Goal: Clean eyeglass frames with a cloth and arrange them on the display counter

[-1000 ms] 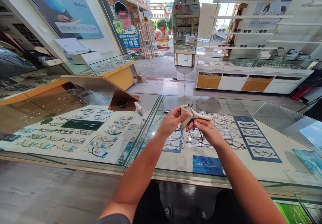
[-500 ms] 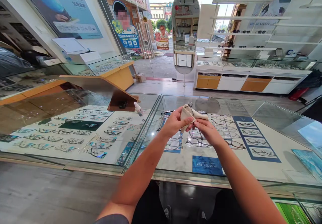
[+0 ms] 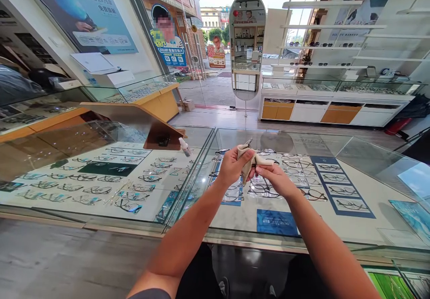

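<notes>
My left hand (image 3: 231, 167) is closed around a beige cloth (image 3: 264, 161), its thumb pressed on top. A pair of eyeglasses (image 3: 249, 142) is wrapped in the folds; a thin bit of the frame sticks out above the fingers, and most of it is hidden. My right hand (image 3: 276, 177) pinches the eyeglasses and the cloth's lower edge from the right. Both hands are close together over the glass display case (image 3: 235, 234). Rows of eyeglasses lie under the glass.
A small spray bottle (image 3: 184, 147) stands left of my hands, beside a brown slanted board (image 3: 157, 126). A blue card (image 3: 277, 222) lies inside the case. An oval mirror (image 3: 247, 44) hangs beyond the counter. Farther back are wall shelves (image 3: 332, 27) with sunglasses.
My left hand has turned, bringing its thumb up over the cloth. The cloth is bunched tighter, less of the eyeglasses shows at the top, and both hands are slightly lower.
</notes>
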The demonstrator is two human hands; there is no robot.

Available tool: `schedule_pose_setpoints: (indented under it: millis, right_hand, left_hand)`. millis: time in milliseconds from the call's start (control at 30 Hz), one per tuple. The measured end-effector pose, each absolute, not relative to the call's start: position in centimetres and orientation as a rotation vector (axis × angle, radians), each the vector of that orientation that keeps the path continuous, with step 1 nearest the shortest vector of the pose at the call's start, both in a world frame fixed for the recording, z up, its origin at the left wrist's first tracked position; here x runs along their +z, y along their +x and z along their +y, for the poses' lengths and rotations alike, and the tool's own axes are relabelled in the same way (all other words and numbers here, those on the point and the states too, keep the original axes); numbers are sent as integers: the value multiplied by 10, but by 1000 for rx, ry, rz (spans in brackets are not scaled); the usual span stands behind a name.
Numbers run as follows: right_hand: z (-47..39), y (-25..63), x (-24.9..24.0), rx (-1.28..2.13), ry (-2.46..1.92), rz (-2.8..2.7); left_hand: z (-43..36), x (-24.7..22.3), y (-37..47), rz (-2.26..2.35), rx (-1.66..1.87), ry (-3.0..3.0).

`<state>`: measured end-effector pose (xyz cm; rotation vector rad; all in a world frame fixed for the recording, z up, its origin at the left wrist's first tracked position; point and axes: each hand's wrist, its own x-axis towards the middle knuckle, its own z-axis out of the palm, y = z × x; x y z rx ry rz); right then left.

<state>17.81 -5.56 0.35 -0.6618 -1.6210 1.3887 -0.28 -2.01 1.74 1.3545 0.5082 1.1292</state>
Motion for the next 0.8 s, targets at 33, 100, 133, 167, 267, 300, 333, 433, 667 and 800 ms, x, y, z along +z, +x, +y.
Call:
schedule_pose_setpoints:
  millis: [33, 100, 133, 167, 267, 300, 333, 433, 667, 800]
  right_hand:
    - [-56, 179, 5, 1389, -669, -1614]
    - [-57, 180, 6, 1393, -681, -1591]
    - [-56, 181, 5, 1394, -688, -1577]
    - [-56, 182, 4, 1394, -695, -1567]
    - [-54, 186, -1, 1379, -721, -1550]
    - [-53, 188, -3, 1373, -727, -1548]
    - [-52, 189, -5, 1367, -731, -1545]
    - [-50, 188, -8, 1357, -740, -1537]
    - [-53, 175, -4, 1386, -681, -1551]
    - [-54, 177, -3, 1388, -683, -1549]
  left_hand:
    - [-18, 18, -5, 494, 1094, 1371]
    - [-13, 21, -13, 460, 974, 1417]
    - [-11, 22, -18, 444, 910, 1437]
    - [-8, 23, -24, 432, 852, 1453]
    - [-5, 27, -36, 407, 776, 1477]
    - [-5, 27, -37, 404, 781, 1482]
    - [-6, 28, -37, 401, 796, 1484]
    - [-11, 26, -29, 376, 863, 1463]
    - [-18, 14, -4, 465, 1073, 1371]
    - [-13, 15, -12, 476, 1033, 1415]
